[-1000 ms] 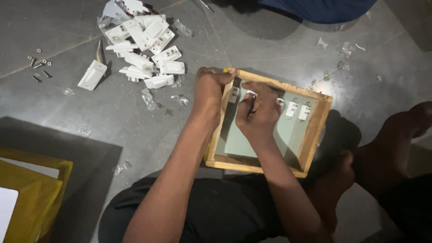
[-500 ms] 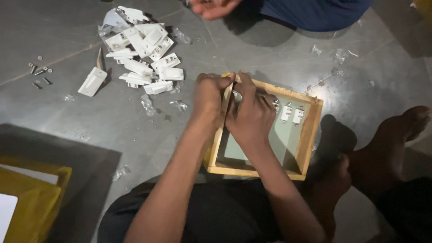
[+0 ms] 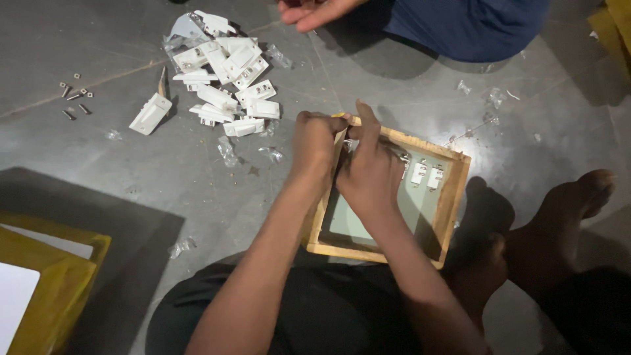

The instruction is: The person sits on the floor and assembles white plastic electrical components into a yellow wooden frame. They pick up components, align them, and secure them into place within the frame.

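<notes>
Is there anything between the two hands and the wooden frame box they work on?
Nothing visible: the left hand grips the top-left corner of the wooden box, and the right hand rests directly inside it.

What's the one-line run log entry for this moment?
left hand: on wooden box corner | right hand: inside box, grip unclear | white switch parts: piled on floor
</notes>
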